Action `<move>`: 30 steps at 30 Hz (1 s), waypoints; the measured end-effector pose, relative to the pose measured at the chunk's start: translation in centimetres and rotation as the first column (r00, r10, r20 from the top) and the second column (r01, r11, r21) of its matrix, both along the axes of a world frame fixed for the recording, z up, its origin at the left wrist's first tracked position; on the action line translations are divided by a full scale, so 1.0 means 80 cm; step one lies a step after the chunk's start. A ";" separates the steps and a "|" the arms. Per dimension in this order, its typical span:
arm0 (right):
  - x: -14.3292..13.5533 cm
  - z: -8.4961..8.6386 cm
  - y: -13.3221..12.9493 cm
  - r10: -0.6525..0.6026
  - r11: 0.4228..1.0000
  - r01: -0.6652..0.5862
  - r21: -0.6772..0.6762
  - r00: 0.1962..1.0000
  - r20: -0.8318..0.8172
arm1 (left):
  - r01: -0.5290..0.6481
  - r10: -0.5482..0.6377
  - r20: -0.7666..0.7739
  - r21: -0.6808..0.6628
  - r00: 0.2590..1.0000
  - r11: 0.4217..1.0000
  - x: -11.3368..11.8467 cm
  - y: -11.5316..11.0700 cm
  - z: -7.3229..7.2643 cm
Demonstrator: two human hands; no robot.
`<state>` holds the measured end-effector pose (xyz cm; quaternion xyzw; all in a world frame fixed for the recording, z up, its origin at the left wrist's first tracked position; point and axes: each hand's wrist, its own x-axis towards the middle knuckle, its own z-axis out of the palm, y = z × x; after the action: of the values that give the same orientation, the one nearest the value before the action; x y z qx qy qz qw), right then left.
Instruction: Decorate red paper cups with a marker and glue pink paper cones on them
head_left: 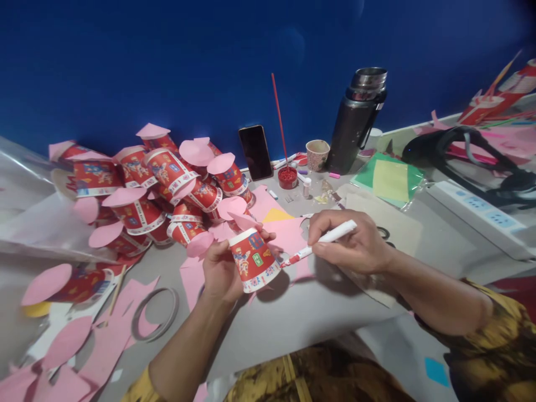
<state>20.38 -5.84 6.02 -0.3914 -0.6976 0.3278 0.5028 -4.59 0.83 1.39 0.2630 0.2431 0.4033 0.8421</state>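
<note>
A red paper cup (pixel 255 261) with a printed figure and a pink paper piece at its far end is tilted in my left hand (pixel 224 271), whose fingers wrap round it. My right hand (pixel 352 240) pinches a white marker (pixel 335 232). The marker's red end points left and is at the cup's patterned rim; whether it touches cannot be made out. Pink paper (pixel 285 229) with a yellow piece lies on the table behind the cup.
Piled red cups with pink paper tops (pixel 138 212) stand left. A tape roll (pixel 154 314) lies front left. Behind are a phone (pixel 255 152), a small red pot (pixel 287 177), a patterned cup (pixel 317 155) and a black flask (pixel 355 123). A power strip (pixel 481 215) is right.
</note>
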 end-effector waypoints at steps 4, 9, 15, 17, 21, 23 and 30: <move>-0.002 -0.002 0.001 0.021 1.000 -0.021 0.002 1.000 0.006 | 0.028 -0.028 0.015 0.000 1.000 1.000 0.001 -0.002 0.002; -0.003 -0.006 0.001 0.035 0.999 -0.035 0.001 0.998 0.047 | 0.036 -0.036 0.016 -0.012 0.999 0.999 0.002 -0.003 0.003; -0.002 -0.005 0.001 0.025 1.000 -0.025 0.002 1.000 0.016 | 0.035 -0.035 0.002 -0.019 0.999 0.999 0.000 -0.002 0.002; -0.002 -0.006 0.001 0.015 1.000 -0.015 -0.002 1.000 -0.001 | 0.046 -0.046 -0.006 -0.025 0.999 0.999 -0.002 -0.002 0.001; -0.003 -0.008 0.000 0.023 1.000 -0.023 -0.020 1.000 0.010 | 0.041 -0.042 -0.014 -0.035 0.999 0.999 -0.004 -0.003 0.001; -0.004 -0.008 0.001 0.025 0.999 -0.024 -0.024 0.999 0.030 | 0.042 -0.043 -0.020 -0.037 0.999 0.998 -0.004 -0.003 0.002; 0.000 -0.002 0.002 0.006 1.000 -0.007 -0.030 1.000 -0.003 | 0.015 -0.016 -0.020 -0.027 1.000 1.000 -0.005 -0.003 0.002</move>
<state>20.35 -5.68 5.87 -0.3961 -0.6932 0.3403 0.4968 -4.96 0.58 1.52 0.2574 0.2549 0.3908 0.8462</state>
